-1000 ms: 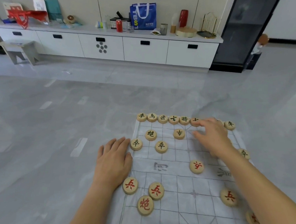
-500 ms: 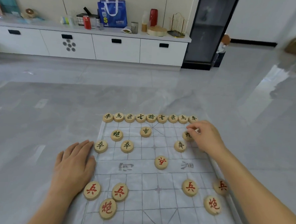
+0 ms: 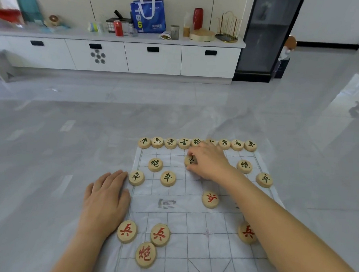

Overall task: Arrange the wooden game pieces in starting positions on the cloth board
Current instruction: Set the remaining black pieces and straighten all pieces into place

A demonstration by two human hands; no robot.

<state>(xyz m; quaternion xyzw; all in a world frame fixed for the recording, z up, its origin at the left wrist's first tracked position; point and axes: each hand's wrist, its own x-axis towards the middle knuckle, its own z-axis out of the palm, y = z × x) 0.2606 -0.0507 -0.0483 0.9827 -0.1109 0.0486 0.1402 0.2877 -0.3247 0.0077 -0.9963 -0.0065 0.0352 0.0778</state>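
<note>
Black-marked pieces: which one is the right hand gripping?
The black-marked piece just below the middle of the back row. It alone sits pinched between the fingers of the right hand; the other black ones lie outside that grip.

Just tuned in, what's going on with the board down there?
A person is setting up a white cloth board on the floor. The right hand pinches a round wooden piece with a black mark just below the far row of black-marked pieces, which lines the board's far edge. The left hand rests flat at the cloth's left edge. The red-marked pieces lie scattered nearer the person, not yet lined up.
</note>
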